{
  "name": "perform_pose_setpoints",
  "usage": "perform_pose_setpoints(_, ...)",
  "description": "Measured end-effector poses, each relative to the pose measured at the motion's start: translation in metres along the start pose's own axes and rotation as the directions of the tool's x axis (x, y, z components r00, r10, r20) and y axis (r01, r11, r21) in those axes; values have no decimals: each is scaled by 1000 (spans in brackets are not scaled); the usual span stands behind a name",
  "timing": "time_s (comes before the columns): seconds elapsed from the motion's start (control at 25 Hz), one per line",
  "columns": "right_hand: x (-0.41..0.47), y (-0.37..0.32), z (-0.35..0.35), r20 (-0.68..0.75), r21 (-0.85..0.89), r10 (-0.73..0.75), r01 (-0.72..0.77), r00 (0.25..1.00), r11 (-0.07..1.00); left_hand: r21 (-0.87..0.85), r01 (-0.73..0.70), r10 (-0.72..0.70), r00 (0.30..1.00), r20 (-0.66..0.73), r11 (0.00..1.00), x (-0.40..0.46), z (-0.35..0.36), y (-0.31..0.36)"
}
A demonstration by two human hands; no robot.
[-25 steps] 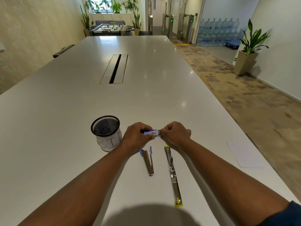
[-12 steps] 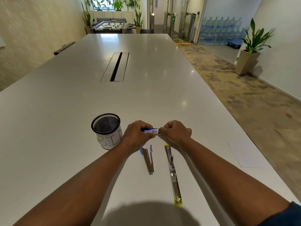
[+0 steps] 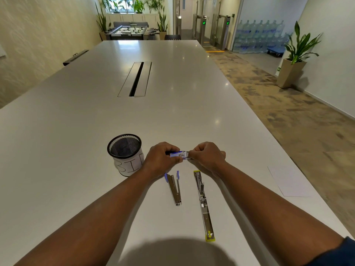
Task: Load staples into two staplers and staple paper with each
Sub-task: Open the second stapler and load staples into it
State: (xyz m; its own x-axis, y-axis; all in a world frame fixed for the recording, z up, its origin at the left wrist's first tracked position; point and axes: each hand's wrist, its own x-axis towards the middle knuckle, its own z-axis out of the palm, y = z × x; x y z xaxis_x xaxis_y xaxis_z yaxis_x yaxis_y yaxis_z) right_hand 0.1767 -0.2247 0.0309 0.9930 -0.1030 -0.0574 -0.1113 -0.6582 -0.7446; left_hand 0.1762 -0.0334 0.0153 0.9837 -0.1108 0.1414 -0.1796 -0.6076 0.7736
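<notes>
Both hands are closed on one small staple box (image 3: 179, 154), held up just above the counter (image 3: 76, 131). The left hand (image 3: 159, 160) pinches one end and the right hand (image 3: 208, 158) pinches the other. The box looks light and made of thin card, so it will likely squash if squeezed hard. It is best held by its short ends, with a soft pull to slide it open. The staples inside are probably tiny and break apart easily.

Two staplers lie open and flat near the hands. The blue stapler (image 3: 174, 188) is short. The yellow stapler (image 3: 203, 204) is long. Both look like hard, shiny metal, a bit slippery, and best held by the sides.

A sheet of paper (image 3: 288, 182) lies well apart, by the right edge. It is thin and floppy. A mesh cup (image 3: 125, 153) stands beside the left hand.

The counter is big, smooth and pale. Beyond it are plants, water bottles and a game table.
</notes>
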Motion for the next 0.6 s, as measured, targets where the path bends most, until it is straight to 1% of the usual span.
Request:
perform_pose_setpoints(0.2, -1, 1, -2, 37, 46, 22, -24, 999, 999, -4, 1, -1, 1000, 5, 1000, 1, 0, 0)
perform_pose_setpoints(0.28, -2, -1, -5, 61, 93, 22, -27, 998, 995, -8, 5, -5, 1000, 6, 1000, 0, 0, 0)
perform_pose_setpoints(0.32, -4, 0, -8, 82, 145, -3, -9, 997, 989, -8, 5, -5, 1000, 6, 1000, 0, 0, 0)
perform_pose_setpoints(0.4, -5, 4, -12, 141, 239, -111, 75, 984, 968, -8, 7, -7, 1000, 6, 1000, 0, 0, 1)
perform_pose_setpoints(0.44, -7, 7, -14, 180, 240, -157, 111, 971, 964, -10, 7, -7, 1000, 6, 1000, 0, 0, 1)
perform_pose_setpoints(0.48, -8, 10, -14, 221, 204, -180, 136, 959, 970, -10, 7, -7, 1000, 6, 1000, 0, 1, 1)
perform_pose_setpoints(0.56, -11, 12, -14, 264, 90, -180, 162, 948, 983, -9, 6, -6, 1000, 6, 1000, 0, 1, 1)
perform_pose_setpoints(0.6, -11, 12, -13, 271, 66, -182, 170, 945, 983, -12, 8, -8, 1000, 5, 1000, 0, 1, 0)
